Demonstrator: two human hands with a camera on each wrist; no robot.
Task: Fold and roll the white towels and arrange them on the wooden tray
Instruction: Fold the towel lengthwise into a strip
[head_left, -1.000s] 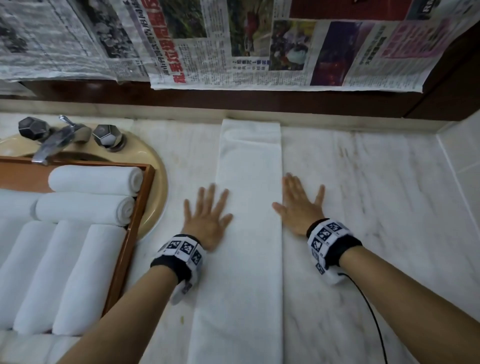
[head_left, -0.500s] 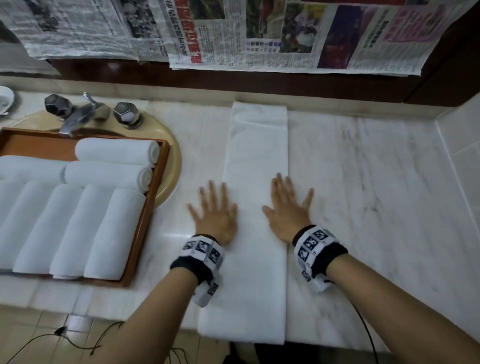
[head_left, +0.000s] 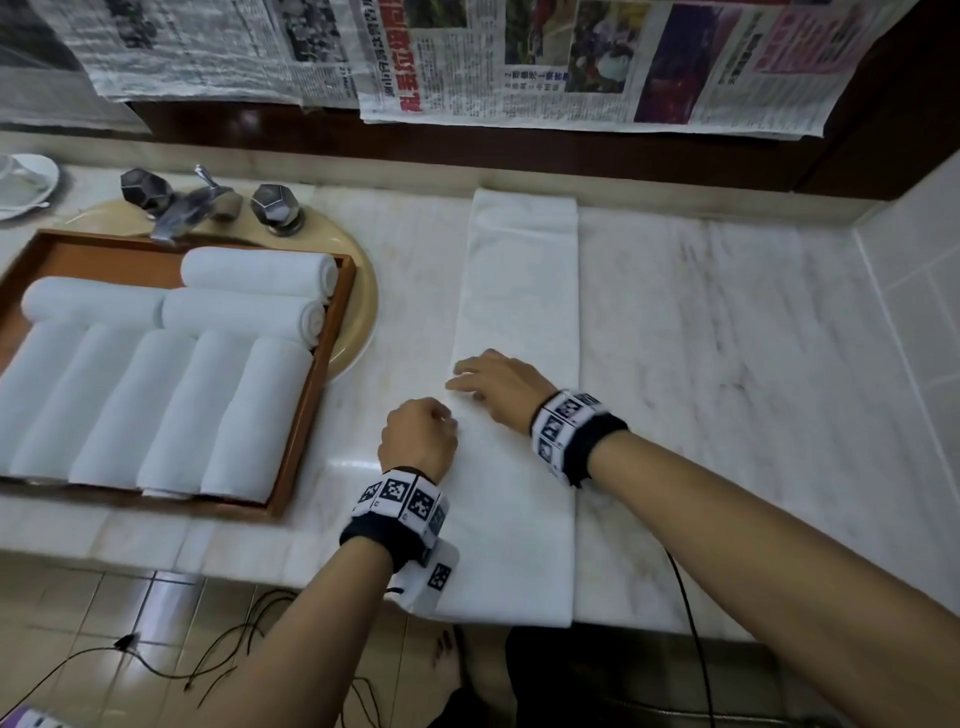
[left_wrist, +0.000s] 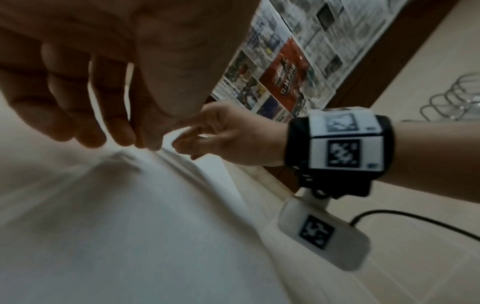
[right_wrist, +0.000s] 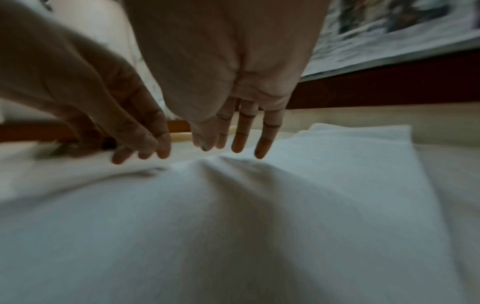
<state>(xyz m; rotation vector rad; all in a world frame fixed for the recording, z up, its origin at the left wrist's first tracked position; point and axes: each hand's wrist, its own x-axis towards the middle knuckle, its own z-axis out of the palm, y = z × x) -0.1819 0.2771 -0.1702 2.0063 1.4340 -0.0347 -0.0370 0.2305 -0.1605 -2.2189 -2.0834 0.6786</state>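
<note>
A long white towel (head_left: 519, 291), folded into a narrow strip, lies front to back on the marble counter. My left hand (head_left: 441, 418) is curled at the strip's left edge and pinches it (left_wrist: 135, 142). My right hand (head_left: 467, 376) reaches leftward across the strip to the same edge, just beyond the left hand. Its thumb and fingertips nip the slightly lifted edge (left_wrist: 184, 137). In the right wrist view the towel (right_wrist: 259, 226) rises in a ridge under those fingertips (right_wrist: 239, 144). At the left stands the wooden tray (head_left: 316, 395) with several rolled white towels (head_left: 218, 415).
The tray sits over a cream basin (head_left: 363, 312) with a metal faucet (head_left: 192, 208) behind it. A white saucer (head_left: 21, 182) is at the far left. Newspapers (head_left: 571, 62) cover the back wall. A tiled wall (head_left: 914, 291) bounds the right. Cables (head_left: 223, 654) lie on the floor.
Both hands left their flat spots on either side of the strip and came to its left edge. The left hand curled. The right hand crossed over the towel. The head pulled back.
</note>
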